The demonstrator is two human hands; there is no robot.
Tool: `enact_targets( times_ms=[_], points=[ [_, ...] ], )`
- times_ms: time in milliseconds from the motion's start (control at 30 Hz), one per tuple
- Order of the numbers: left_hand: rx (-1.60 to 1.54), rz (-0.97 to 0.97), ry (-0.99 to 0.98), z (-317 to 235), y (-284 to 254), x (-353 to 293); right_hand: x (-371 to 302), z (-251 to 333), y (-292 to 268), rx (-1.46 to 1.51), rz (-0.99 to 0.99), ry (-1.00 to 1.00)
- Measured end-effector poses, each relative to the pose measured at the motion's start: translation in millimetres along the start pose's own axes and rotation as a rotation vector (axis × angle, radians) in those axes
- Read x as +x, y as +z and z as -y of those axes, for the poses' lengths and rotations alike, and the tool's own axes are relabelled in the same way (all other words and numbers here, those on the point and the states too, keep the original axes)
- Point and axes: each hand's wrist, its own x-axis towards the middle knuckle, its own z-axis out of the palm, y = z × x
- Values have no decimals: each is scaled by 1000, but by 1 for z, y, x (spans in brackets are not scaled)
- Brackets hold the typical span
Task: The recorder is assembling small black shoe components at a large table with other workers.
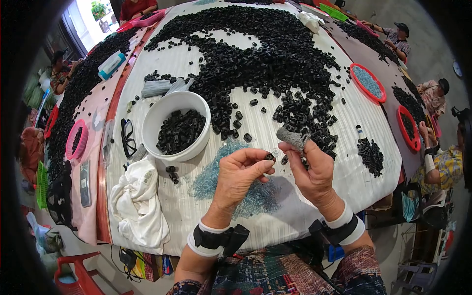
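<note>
Taking the left hand as clock centre: a mound of black plastic pieces (265, 64) sprawls at twelve o'clock; a white round tub (184, 101), partly filled with them, stands at ten; translucent blue beads (209, 177) spread beneath. The right hand (317, 167), at three, has thumb and fingers closed on a rough grey roll (290, 137). The left hand (241, 172) pinches one small black piece (269, 157) at its fingertips; a slack pinch could drop it among the beads.

At your near left, a red plastic chair (87, 273) stands on pale grey floor (104, 265); far left, daylight fills a bright opening (82, 20).
</note>
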Motion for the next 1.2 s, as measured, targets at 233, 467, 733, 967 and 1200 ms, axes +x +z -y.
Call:
enact_targets(
  times_ms=[233,467,733,967,1200],
  points=[
    [-26,42,47,6,-4,2,3,-2,-7,-117,177,-199],
    [-73,-43,-35,0,-1,4,40,-61,-13,-291,189,160],
    [-128,-49,-17,2,-3,2,72,-101,56,-436,367,-40],
    [-115,-81,-38,0,-3,2,56,-98,59,-565,399,11],
    [-92,-70,-23,2,-3,3,28,-73,33,-525,419,4]
  ],
)
